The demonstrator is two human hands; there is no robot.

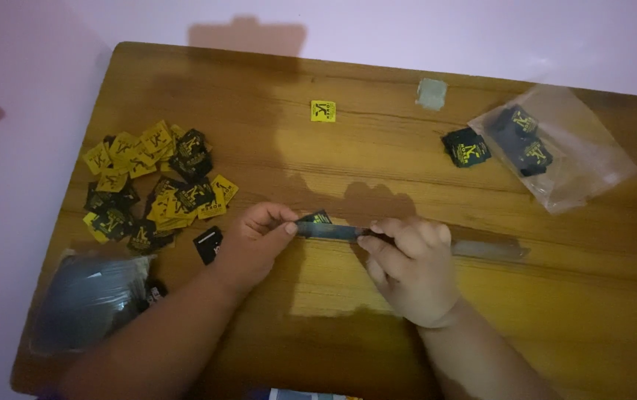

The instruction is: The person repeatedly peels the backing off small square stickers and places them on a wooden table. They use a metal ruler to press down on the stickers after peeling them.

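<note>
Left hand (255,241) and right hand (407,259), both pinched on a clear plastic strip (333,231).

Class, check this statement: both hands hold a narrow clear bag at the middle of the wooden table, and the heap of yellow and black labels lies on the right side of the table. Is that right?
Not quite. The head view shows the heap of yellow and black labels on the left side of the wooden table. The left hand and right hand do hold the narrow clear bag.

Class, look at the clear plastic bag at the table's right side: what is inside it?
The clear plastic bag holds small black-and-yellow labels. How many cannot be told, since they overlap.
</note>
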